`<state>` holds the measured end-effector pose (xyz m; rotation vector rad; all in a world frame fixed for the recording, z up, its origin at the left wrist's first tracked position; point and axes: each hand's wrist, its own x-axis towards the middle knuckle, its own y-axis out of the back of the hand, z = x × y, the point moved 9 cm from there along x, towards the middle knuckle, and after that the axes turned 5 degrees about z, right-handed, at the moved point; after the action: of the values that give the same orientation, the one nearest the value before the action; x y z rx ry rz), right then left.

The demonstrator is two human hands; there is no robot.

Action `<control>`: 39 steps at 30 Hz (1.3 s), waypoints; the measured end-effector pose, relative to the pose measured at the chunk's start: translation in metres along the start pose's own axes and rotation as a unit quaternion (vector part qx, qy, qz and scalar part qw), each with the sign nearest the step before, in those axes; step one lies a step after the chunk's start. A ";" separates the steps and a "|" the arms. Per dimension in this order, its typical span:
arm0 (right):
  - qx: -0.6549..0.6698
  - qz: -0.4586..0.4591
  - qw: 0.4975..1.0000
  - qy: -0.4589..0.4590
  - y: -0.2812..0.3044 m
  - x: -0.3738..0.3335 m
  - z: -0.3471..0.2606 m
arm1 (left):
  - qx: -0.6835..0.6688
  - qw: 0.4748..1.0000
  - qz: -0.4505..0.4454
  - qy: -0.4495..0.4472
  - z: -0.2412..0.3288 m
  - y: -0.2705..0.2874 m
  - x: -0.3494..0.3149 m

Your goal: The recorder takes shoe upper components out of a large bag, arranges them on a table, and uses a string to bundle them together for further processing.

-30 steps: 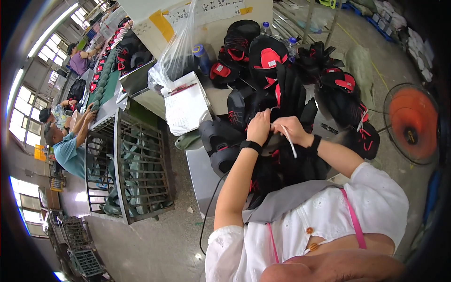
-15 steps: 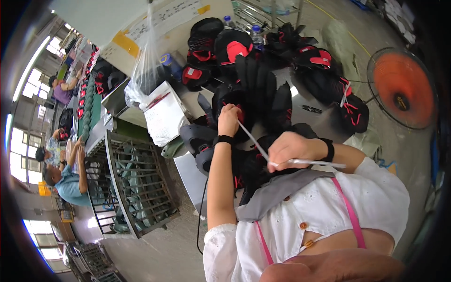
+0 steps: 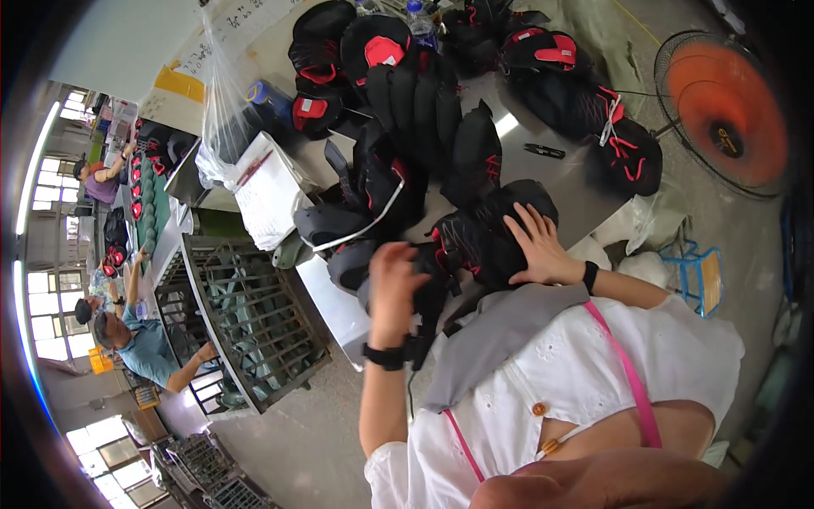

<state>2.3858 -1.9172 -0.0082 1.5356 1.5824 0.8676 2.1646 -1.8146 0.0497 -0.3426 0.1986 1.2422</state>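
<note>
My right hand (image 3: 543,248) rests with spread fingers against a black shoe (image 3: 496,233) with red trim, near the table's front edge. My left hand (image 3: 393,284) is raised in front of another black shoe (image 3: 386,174), slightly blurred, its fingers apart and nothing visible in them. A white shoelace (image 3: 366,227) trails from that shoe's red opening and curves left over a dark grey shoe piece (image 3: 322,222). Between the two hands lie more black and red shoe parts, partly hidden by my left hand.
Further shoes (image 3: 314,59) crowd the table's far side, with a laced pair (image 3: 626,153) at right. A black marker (image 3: 543,151) lies nearby. Papers (image 3: 267,199) sit left, beside a metal rack (image 3: 254,297). An orange fan (image 3: 721,114) stands right; co-workers sit far left.
The white lace, earlier stretched between both hands, now hangs loose from the shoe. My right hand has let it go and opened on the nearer shoe; my left hand has come back toward me.
</note>
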 end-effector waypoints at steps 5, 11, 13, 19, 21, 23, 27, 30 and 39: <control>0.037 -0.013 0.998 0.041 0.011 0.018 -0.037 | 0.370 0.898 0.013 -0.237 -0.062 -0.055 0.007; -0.008 0.057 0.997 0.061 0.004 0.025 -0.006 | 0.473 0.853 0.057 -0.213 -0.077 -0.056 0.014; 0.009 0.056 0.991 0.123 0.022 0.024 -0.006 | 0.540 0.810 0.060 -0.220 -0.081 -0.052 0.007; -0.010 0.032 0.982 0.187 0.053 0.026 0.020 | 0.738 0.635 -0.114 -0.198 -0.106 -0.080 -0.003; -0.020 0.028 0.981 0.189 0.055 0.024 0.028 | 0.711 0.642 -0.122 -0.258 -0.098 -0.080 -0.009; -0.027 0.045 0.983 0.175 0.058 0.019 0.036 | 0.663 0.671 -0.210 -0.258 -0.095 -0.081 -0.018; -0.034 0.080 0.988 0.130 0.057 0.005 0.048 | 0.219 0.974 0.042 -0.029 -0.080 -0.017 0.003; -0.010 0.194 0.978 0.069 0.070 -0.002 0.063 | -0.135 0.981 0.129 0.043 -0.085 0.014 0.018; 0.343 0.156 0.920 -0.112 0.020 -0.005 0.178 | 0.374 0.823 0.373 -0.208 0.066 0.073 0.073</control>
<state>2.5512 -1.9266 -0.0772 2.3344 1.5710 0.2613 2.1157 -1.7053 0.0758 0.7689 0.4473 1.8508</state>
